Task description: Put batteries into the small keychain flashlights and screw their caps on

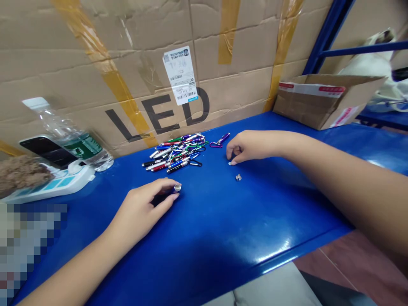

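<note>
My left hand (145, 204) rests low over the blue table, with thumb and fingers pinching a small silver tube (177, 187) seen end-on; the rest of it is hidden by the fingers. Farther right, my right hand (244, 146) reaches down to the tabletop with curled fingers. At its thumb tip is a tiny pale spot, too small to name. A small metal cap (238, 177) lies just in front of this hand. Left of the right hand lies a purple penlight (223, 139) with a pink clip. Beyond both hands is a pile of colourful penlights (178, 153) with carabiner clips.
A large carton (239, 93) marked LED stands along the back. On the left are a water bottle (83, 146), a phone (41, 148), a white power strip (73, 182) and a brown fuzzy item (22, 176). An open cardboard box (306, 102) sits at the back right.
</note>
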`<state>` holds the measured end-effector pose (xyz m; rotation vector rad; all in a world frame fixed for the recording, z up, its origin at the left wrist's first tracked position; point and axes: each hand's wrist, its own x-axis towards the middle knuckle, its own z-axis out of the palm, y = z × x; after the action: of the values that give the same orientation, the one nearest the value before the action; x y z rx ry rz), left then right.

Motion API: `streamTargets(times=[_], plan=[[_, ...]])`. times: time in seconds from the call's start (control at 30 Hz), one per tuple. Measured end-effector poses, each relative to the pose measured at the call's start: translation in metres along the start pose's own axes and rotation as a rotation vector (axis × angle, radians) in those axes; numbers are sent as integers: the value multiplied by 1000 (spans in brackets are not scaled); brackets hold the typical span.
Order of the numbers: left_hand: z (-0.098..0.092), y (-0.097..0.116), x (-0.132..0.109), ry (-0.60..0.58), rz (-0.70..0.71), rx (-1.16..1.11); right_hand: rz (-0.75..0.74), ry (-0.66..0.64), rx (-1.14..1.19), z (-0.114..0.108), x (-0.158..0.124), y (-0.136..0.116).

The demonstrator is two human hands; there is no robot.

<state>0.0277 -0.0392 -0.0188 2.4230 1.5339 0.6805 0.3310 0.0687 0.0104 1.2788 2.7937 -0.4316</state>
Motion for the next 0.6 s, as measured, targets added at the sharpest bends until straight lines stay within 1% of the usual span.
streamTargets(times=[0.23, 0.4, 0.5, 0.6], plan=[[0, 1, 0, -4, 1, 3, -15, -31, -10, 1, 3, -9], [-1, 1, 0, -7, 15, 10, 14, -66, -26, 2, 3, -10], [-1, 3, 0, -11, 24, 15, 3, -20, 14, 3, 3, -8], [-1, 6, 1, -18, 39, 16, -80, 49, 169, 4, 1, -19]])
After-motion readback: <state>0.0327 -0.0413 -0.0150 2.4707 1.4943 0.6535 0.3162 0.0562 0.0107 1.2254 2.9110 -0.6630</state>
